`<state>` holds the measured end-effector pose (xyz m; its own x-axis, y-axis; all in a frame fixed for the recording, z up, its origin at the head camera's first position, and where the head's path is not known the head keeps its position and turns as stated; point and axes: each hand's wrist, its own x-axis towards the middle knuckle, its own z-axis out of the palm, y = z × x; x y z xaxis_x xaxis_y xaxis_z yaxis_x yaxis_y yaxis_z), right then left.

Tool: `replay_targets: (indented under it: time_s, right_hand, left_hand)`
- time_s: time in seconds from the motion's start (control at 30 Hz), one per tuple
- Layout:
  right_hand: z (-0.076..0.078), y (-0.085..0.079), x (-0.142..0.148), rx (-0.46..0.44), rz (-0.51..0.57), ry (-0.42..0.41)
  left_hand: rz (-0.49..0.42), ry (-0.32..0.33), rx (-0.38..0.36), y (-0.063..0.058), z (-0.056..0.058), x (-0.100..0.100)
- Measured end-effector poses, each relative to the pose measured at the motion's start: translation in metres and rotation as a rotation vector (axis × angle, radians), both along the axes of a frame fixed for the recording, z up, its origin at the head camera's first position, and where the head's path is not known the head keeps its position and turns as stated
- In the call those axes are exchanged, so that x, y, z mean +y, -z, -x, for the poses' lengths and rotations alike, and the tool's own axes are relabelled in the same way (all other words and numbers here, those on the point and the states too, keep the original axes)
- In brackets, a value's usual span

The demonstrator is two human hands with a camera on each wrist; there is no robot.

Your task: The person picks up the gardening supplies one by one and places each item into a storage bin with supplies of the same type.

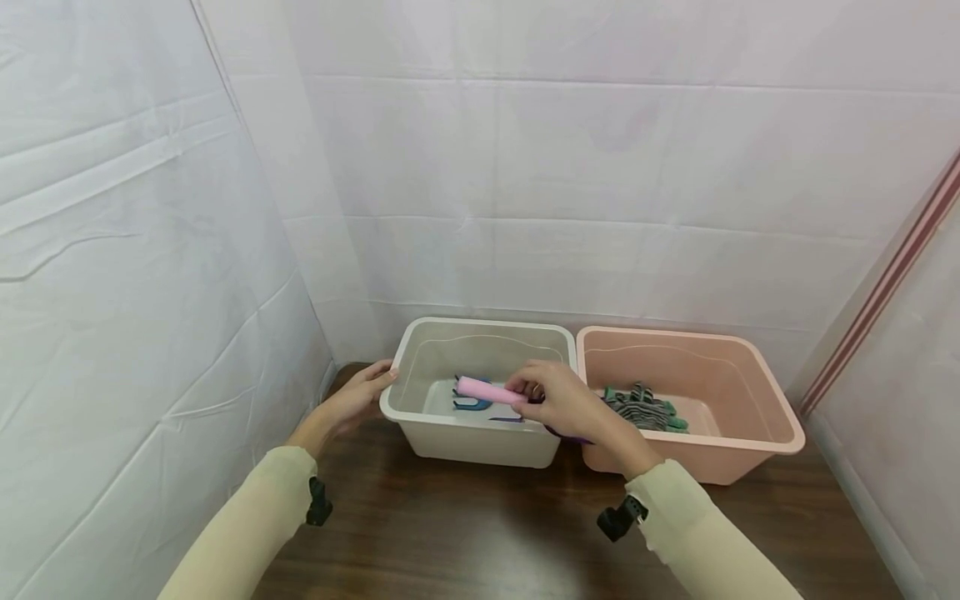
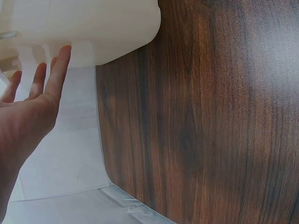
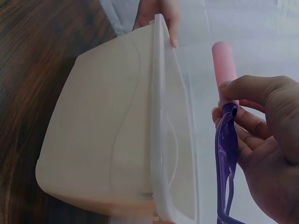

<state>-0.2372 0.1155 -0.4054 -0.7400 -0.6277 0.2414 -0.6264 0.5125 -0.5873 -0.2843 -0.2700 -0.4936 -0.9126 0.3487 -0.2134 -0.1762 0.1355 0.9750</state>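
Observation:
My right hand (image 1: 558,400) pinches the pink handle (image 1: 487,390) of a hand-held garden tool above the white bin (image 1: 480,442). In the right wrist view the tool's purple slotted part (image 3: 227,151) runs down from the handle beside my palm; its far end is out of frame. My left hand (image 1: 363,396) touches the white bin's left rim, and the left wrist view shows its fingers (image 2: 60,70) fairly straight and spread at the bin's side. Inside the white bin lies a blue pronged tool (image 1: 471,404); a purple edge shows near the front wall.
A pink bin (image 1: 765,442) stands against the white bin's right side. Grey striped gloves with green fingertips (image 1: 645,410) lie in it. Both bins stand on a dark wooden table (image 1: 450,525), with white sheeting (image 1: 600,167) behind and at the sides.

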Motion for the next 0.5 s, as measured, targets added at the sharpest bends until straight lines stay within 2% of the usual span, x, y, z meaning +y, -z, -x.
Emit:
replay_targets:
  time_s: [0.5]
  right_hand:
    - [0.021, 0.007, -0.006, -0.036, -0.018, 0.056]
  left_hand:
    - [0.002, 0.001, -0.005, 0.002, 0.0, -0.002]
